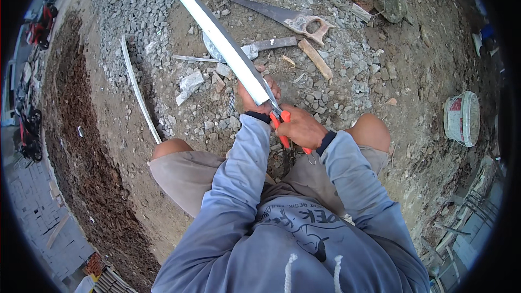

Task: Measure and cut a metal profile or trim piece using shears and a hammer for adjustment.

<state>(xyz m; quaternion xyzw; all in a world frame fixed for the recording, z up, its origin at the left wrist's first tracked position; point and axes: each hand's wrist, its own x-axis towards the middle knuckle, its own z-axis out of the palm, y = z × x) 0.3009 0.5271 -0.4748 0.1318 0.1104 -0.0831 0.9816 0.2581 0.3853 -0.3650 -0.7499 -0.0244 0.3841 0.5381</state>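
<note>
A long, light metal channel point(217, 38) runs from the far upper left down to my hands, its cut end near my wrists. My left hand point(246, 99) is closed around it close to that end, fingers showing on its right side. My right hand point(305, 130) grips a pair of tin snips point(284, 140) with orange-red handles. The snips' jaws lie against the right edge of the channel's end; how far they are closed is hard to see. Just beyond my hands, a hammer-like tool point(274, 43) with a grey head lies partly behind the channel.
A handsaw point(293, 19) lies on the gravel ahead, with a short piece of wood point(315, 59) near it. To the left a thin pale strip point(135, 87) rests on the ground. A white bucket point(461, 119) stands at right. Red motorbikes point(30, 133) are at the far left.
</note>
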